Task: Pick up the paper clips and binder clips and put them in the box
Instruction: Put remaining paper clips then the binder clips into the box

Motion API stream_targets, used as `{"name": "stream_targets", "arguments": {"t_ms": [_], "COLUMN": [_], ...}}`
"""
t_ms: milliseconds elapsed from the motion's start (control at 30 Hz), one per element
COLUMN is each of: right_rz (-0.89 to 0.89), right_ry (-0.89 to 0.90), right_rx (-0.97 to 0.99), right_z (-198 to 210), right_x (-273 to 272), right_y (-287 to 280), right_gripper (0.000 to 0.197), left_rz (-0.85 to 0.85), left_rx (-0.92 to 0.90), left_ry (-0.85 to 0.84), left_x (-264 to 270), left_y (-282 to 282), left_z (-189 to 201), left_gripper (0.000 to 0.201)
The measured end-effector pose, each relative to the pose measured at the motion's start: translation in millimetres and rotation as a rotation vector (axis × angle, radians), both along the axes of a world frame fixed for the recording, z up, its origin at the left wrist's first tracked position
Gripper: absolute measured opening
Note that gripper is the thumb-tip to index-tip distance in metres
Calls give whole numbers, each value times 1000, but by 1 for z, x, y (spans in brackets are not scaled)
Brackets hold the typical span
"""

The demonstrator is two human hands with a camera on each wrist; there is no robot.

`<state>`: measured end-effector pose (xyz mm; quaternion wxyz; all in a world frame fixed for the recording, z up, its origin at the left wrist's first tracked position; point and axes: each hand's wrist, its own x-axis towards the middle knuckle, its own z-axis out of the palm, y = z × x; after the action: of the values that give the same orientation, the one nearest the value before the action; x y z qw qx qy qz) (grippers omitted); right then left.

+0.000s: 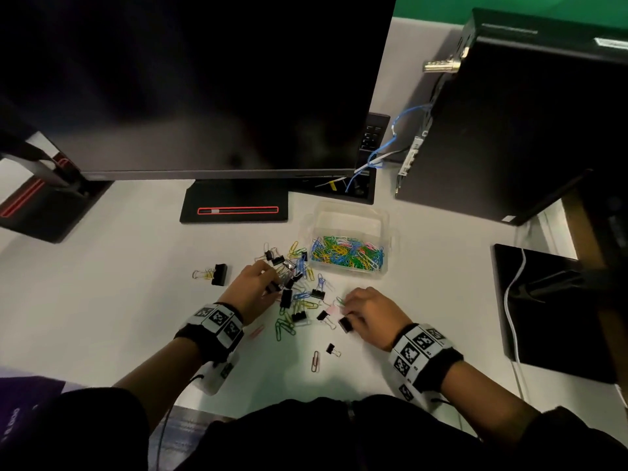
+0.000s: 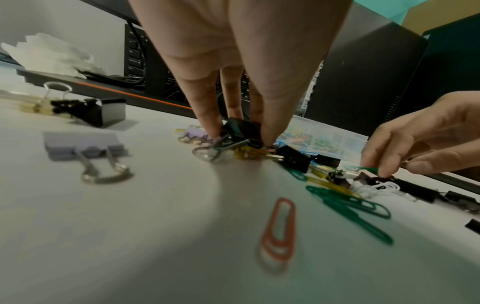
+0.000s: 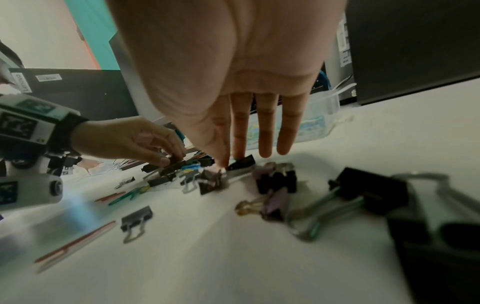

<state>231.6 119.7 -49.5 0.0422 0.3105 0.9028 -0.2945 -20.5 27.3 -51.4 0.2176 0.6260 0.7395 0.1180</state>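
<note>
A black binder clip (image 2: 242, 129) is pinched by the left hand (image 1: 253, 288) in the scattered pile on the white tabletop (image 1: 119, 300). A small black binder clip (image 3: 241, 162) is pinched at the fingertips of the right hand (image 1: 368, 312). The clear plastic box (image 1: 350, 241), partly filled with coloured paper clips, lies just beyond the pile, ahead and rightward; the right hand is judged slightly nearer.

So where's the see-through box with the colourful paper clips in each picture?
Head: the box sits right of centre, beyond both hands.
Left wrist: right of centre, behind the left hand's fingers.
Right wrist: upper middle, behind the right hand's fingers.
Shared landmark: the black computer tower beside it.
</note>
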Motion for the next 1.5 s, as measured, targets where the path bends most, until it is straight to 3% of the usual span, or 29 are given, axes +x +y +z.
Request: {"name": "stream_targets", "arguments": {"t_ms": [367,667,900,1000,1167,1333,1500], "right_rz": [-160,-249,-276,-290,-234,-169,-186], "right_ry": [-198,-145,-15,27,-2,1,23], "right_rx": [-20,-122,-53,-8,4,9,1], "right_z": [9,16,17,13,5,-2,-4], "right_x": [-31,-34,-45,-54,-64,-72,-77], "right_y": [8,12,14,12,1,-7,-4], "right_gripper": [19,13,10,11,42,42,32], "left_rz": [150,218,138,100,107,101,165], "left_rx": [45,-91,30,-71,-200,-182,-40], "left_ry": [170,257,195,199,214,169,11], "left_x": [-24,-23,-13,-8,-6,-1,2], "left_y": [-23,-34,-19,-6,8,11,9], "left_z": [3,-1,4,3,0,-2,-4], "left_gripper": [16,30,32,47,67,58,44]}}
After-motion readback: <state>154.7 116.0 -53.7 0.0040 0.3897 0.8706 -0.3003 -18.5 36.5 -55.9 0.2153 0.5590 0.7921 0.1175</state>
